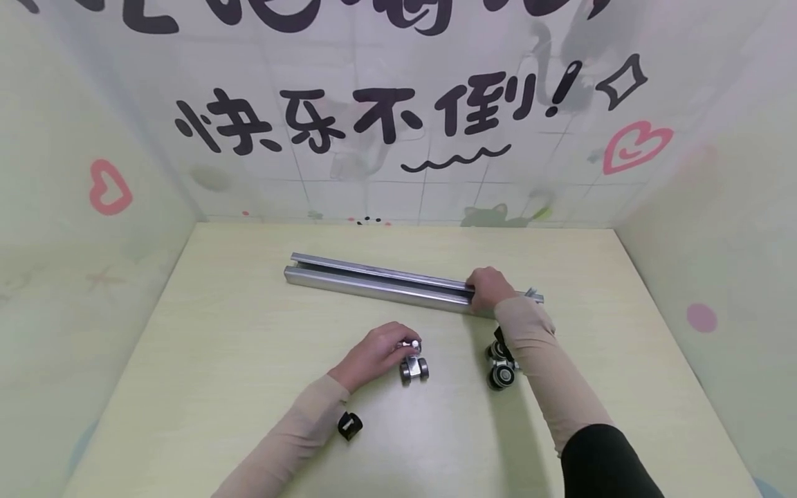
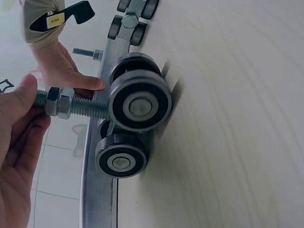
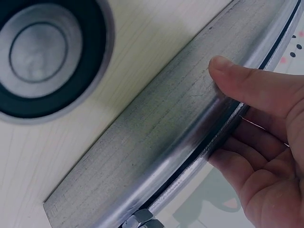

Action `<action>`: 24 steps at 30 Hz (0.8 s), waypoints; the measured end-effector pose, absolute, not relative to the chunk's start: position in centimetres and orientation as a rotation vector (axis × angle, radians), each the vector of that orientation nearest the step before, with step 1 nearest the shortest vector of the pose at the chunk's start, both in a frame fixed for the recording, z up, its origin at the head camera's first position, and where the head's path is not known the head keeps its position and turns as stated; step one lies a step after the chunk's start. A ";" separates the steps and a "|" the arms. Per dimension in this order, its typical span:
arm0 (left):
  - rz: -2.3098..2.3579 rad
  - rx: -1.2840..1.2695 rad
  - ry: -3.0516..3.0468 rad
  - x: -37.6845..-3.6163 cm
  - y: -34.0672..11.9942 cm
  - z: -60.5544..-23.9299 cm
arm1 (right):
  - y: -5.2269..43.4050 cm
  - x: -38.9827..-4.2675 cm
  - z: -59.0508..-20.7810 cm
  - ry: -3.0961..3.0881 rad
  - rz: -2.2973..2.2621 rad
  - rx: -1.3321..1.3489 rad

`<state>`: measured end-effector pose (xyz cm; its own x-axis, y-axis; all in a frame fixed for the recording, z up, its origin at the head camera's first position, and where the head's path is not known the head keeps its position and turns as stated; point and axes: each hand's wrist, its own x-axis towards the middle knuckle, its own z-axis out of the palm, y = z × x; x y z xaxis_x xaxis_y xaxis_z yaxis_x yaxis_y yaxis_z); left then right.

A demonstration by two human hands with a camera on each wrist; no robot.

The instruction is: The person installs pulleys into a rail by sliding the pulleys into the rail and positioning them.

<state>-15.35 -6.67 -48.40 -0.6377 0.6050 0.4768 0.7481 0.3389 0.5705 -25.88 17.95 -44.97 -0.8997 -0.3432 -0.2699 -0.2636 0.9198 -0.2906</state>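
My left hand (image 1: 376,354) pinches the upright threaded bolt (image 2: 85,107) of a roller trolley (image 1: 414,368) between thumb and fingers. Hex nuts (image 2: 59,102) sit on that bolt, and black-and-steel wheels (image 2: 140,107) hang below it. My right hand (image 1: 490,289) grips a slotted metal rail (image 1: 380,282), thumb on the near side wall and fingers over the far side. Close to the rail's right end, a bolt (image 1: 531,292) with nuts (image 3: 138,218) sticks up from the slot; whatever is under it inside the rail is hidden.
Another roller trolley (image 1: 500,373) stands on the table (image 1: 249,360) below the right forearm, partly covered by the wrist camera. Behind the rail rises a printed back wall (image 1: 361,197), with side walls (image 1: 81,277) left and right.
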 end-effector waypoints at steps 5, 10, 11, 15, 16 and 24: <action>-1.184 -1.183 -2.420 -15.1 -6.8 -48.1 | 18.0 -25.9 -45.0 2.765 -0.358 -0.458; -1.175 -1.149 -2.417 -14.9 -7.1 -47.6 | 18.0 -26.0 -45.0 2.767 -0.366 -0.462; -1.166 -1.145 -2.418 -14.8 -7.1 -47.5 | 18.0 -26.0 -45.0 2.764 -0.369 -0.458; -1.126 -1.134 -2.420 -14.6 -7.2 -47.6 | 18.0 -26.0 -45.0 2.756 -0.369 -0.442; -1.121 -1.132 -2.418 -14.6 -7.2 -47.6 | 17.9 -26.0 -45.0 2.755 -0.365 -0.441; -1.054 -1.103 -2.380 -14.7 -7.1 -48.2 | 18.0 -26.0 -45.2 2.770 -0.339 -0.461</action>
<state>-14.68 -7.12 -48.22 -0.6539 0.5256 0.5442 0.7562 0.4317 0.4917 -26.01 18.00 -45.17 -0.8995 -0.3483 -0.2636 -0.2744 0.9201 -0.2795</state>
